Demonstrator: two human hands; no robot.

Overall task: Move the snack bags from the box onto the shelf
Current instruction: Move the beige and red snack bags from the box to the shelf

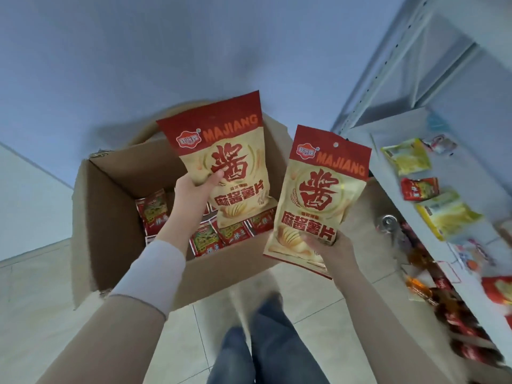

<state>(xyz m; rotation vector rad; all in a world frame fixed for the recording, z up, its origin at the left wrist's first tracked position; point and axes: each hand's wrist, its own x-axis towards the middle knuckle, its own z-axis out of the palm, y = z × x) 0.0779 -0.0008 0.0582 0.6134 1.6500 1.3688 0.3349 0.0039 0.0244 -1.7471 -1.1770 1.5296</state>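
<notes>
An open cardboard box [105, 212] stands on the floor in front of me, with several small red and green snack bags [230, 234] lying in its bottom. My left hand [194, 189] grips a red and beige MAJIANG chip bag [235, 139] by its left side, held upright above the box. My right hand [329, 248] holds a second, matching chip bag [321, 187] by its lower edge, just right of the box. The white shelf [368, 139] stands at the right, beyond the right-hand bag.
The shelf board carries yellow bags [407, 156], a small red bag [418, 188] and other packets. More red and orange packets [460, 314] fill the level below. My legs in jeans [266, 342] stand on the tiled floor. A blue wall [166, 51] lies behind the box.
</notes>
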